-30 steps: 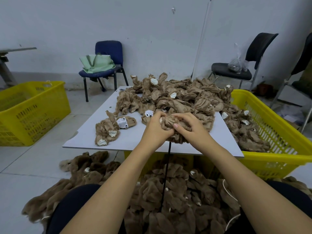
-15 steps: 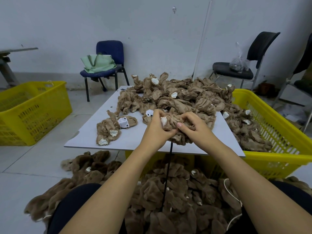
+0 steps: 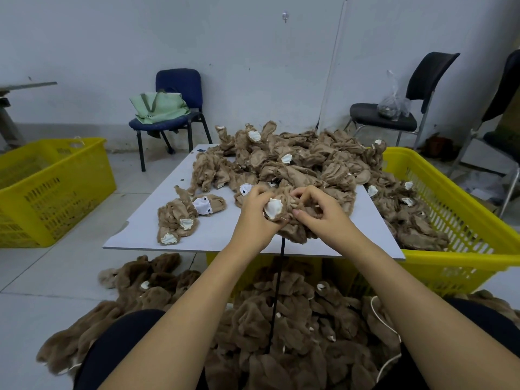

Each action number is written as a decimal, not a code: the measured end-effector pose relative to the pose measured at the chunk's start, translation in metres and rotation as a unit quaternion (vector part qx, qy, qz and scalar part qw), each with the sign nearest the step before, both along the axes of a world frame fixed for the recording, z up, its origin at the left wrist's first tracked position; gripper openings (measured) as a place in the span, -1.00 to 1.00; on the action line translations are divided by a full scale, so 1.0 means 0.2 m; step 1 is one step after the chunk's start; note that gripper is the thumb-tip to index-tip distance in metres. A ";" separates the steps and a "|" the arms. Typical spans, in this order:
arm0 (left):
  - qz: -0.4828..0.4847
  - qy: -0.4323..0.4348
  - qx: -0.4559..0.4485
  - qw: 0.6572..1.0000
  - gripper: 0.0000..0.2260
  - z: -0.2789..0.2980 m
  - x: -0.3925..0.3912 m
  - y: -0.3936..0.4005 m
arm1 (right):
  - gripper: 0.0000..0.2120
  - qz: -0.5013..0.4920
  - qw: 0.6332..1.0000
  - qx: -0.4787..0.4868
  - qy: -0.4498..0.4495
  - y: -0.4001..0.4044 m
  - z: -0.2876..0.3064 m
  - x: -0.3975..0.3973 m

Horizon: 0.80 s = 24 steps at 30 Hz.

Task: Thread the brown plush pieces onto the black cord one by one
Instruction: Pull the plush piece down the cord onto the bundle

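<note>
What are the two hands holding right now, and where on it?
Both grip one brown plush piece: left hand beside its cream patch, right hand on its bunched top. The black cord hangs below.

I see a brown plush piece [image 3: 292, 220] with a cream patch [image 3: 273, 208], just beside my left fingers [image 3: 260, 194]. A black cord [image 3: 277, 291] hangs below my fingers. Beyond the fingers, the heap of pieces [image 3: 304, 161] is brown with cream spots, on a white board [image 3: 146, 229]. To each side I see a yellow crate [image 3: 450, 260], and far behind, a blue chair [image 3: 177, 88] with a pale green bag [image 3: 160, 106].
</note>
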<state>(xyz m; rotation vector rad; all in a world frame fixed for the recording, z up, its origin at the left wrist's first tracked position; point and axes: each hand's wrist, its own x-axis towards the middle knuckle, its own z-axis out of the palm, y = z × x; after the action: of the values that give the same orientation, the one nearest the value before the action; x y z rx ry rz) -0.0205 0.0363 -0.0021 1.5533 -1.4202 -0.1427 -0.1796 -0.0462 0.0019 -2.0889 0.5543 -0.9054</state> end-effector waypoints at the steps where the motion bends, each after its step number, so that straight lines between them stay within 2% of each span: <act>1: 0.009 -0.041 -0.017 0.999 -0.77 0.00 0.00 0.00 | -0.71 0.004 1.000 -0.014 0.009 0.01 0.01 0.00; 3: -0.006 -0.104 -0.029 0.994 -0.82 0.02 -0.01 0.01 | -0.58 0.010 0.997 -0.069 0.033 0.02 0.03 0.00; 6: -0.038 -0.119 -0.013 0.992 -0.79 0.03 0.01 0.01 | -0.71 0.019 0.987 -0.146 0.069 0.02 0.03 0.01; 9: -0.048 -0.082 0.015 0.995 -0.52 0.04 0.03 0.02 | -0.82 0.015 0.984 -0.162 0.067 0.01 0.01 0.01; 10: -0.048 -0.073 0.026 0.996 -0.44 0.04 0.04 0.02 | -0.83 0.015 0.986 -0.154 0.059 0.01 0.00 0.01; 11: -0.047 -0.066 0.036 0.996 -0.45 0.04 0.04 0.02 | -0.83 0.012 0.989 -0.138 0.049 0.01 -0.01 0.01; 15: -0.018 -0.029 0.027 0.999 -0.72 0.04 0.03 0.01 | -0.77 -0.027 0.999 -0.011 -0.015 0.02 -0.02 0.03; 18: -0.005 -0.031 0.008 0.999 -0.79 0.02 0.01 0.00 | -0.79 -0.056 0.994 0.083 -0.037 0.01 -0.03 0.06; 20: -0.006 -0.040 -0.010 0.999 -0.83 0.01 0.01 0.00 | -0.81 -0.056 0.991 0.113 -0.044 0.00 -0.03 0.07; 23: -0.013 -0.040 -0.036 0.998 -0.84 -0.01 0.00 0.00 | -0.70 -0.041 0.987 0.152 -0.035 -0.02 -0.02 0.06; 24: -0.018 -0.041 -0.044 0.998 -0.84 -0.01 0.00 0.00 | -0.72 -0.029 0.987 0.157 -0.027 -0.03 -0.01 0.05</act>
<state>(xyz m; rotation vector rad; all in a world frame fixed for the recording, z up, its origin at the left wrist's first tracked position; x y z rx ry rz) -0.0214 0.0356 -0.0050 1.4777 -1.4990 -0.0376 -0.1690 -0.0517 -0.0003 -1.7688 0.6841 -0.8445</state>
